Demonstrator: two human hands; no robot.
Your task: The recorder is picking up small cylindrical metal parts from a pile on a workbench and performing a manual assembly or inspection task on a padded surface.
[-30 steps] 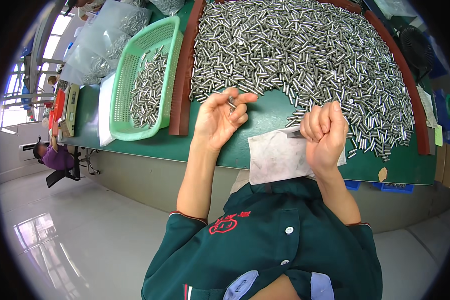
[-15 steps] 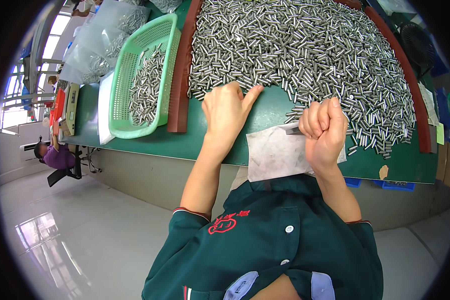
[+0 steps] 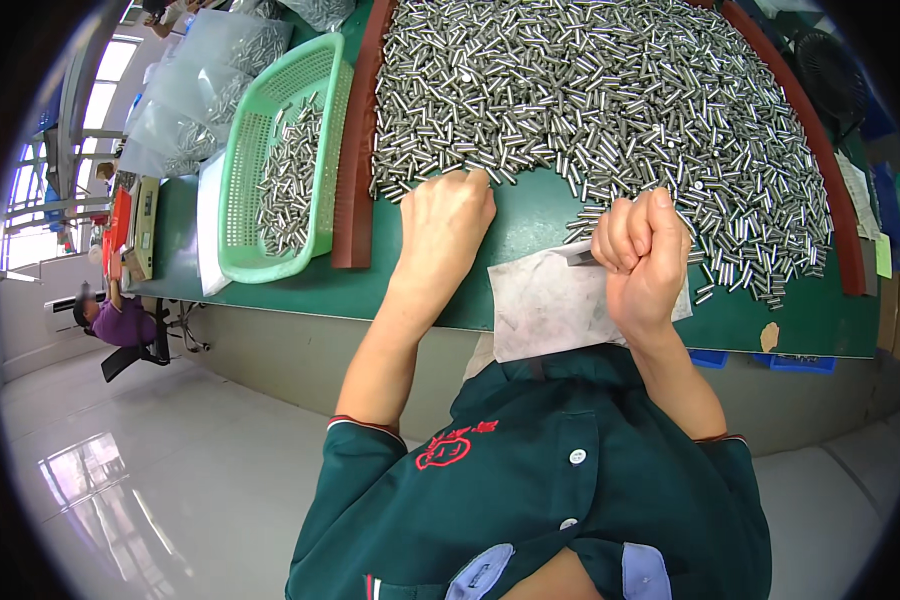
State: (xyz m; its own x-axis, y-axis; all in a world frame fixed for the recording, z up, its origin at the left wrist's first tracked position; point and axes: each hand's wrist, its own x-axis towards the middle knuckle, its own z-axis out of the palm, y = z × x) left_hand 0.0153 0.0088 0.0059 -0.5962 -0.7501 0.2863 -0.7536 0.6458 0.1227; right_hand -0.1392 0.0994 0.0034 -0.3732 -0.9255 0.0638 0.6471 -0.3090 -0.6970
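A wide heap of short, shiny steel pins [image 3: 590, 90] covers the far part of the green table. My left hand [image 3: 448, 225] is closed, knuckles up, at the near left edge of the heap; its fingertips and anything in them are hidden. My right hand [image 3: 646, 255] makes a fist at the near edge of the pins, palm side turned up. Out of its left side sticks a short, flat grey metal piece [image 3: 574, 254]; the rest is hidden in the fingers. Beneath it a stained whitish cloth [image 3: 545, 305] lies over the table's front edge.
Brown-red rails [image 3: 354, 190] border the heap. Left of them stands a green plastic basket [image 3: 232, 215] partly filled with pins. Clear bags [image 3: 195, 85] of parts lie behind it. A black fan [image 3: 828, 75] stands far right. A person in purple [image 3: 122, 322] sits far left.
My left hand has drawn its outstretched thumb in, and its fingers are curled at the edge of the pins. My right hand has barely moved, still gripping the metal piece.
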